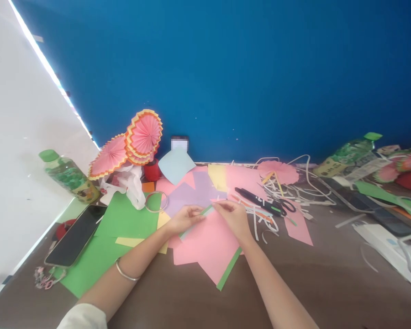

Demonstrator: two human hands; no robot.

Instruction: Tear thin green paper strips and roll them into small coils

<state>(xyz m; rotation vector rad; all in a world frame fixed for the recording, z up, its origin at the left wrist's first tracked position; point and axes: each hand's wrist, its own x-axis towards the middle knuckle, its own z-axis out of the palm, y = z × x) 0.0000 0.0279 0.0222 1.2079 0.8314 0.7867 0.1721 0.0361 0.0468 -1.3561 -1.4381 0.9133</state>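
A pink sheet of paper (pixel 210 244) lies turned cornerwise in front of me on other coloured sheets. One green paper strip (pixel 230 268) runs along its lower right edge. Along the upper left edge lies a second green strip (pixel 207 210), pinched near its top end by my right hand (pixel 233 220). My left hand (pixel 188 218) is closed on the same strip lower down, thumb and fingers together at the sheet's edge. Part of this strip is hidden by the left fingers.
Black scissors (pixel 286 206), a black pen-like tool (pixel 251 196) and white paper scraps (pixel 256 224) lie to the right. At left are green sheets (pixel 130 217), a phone (pixel 77 237), a bottle (pixel 68 176) and pleated pink paper fans (pixel 145 135). A blue panel (pixel 226 82) stands behind.
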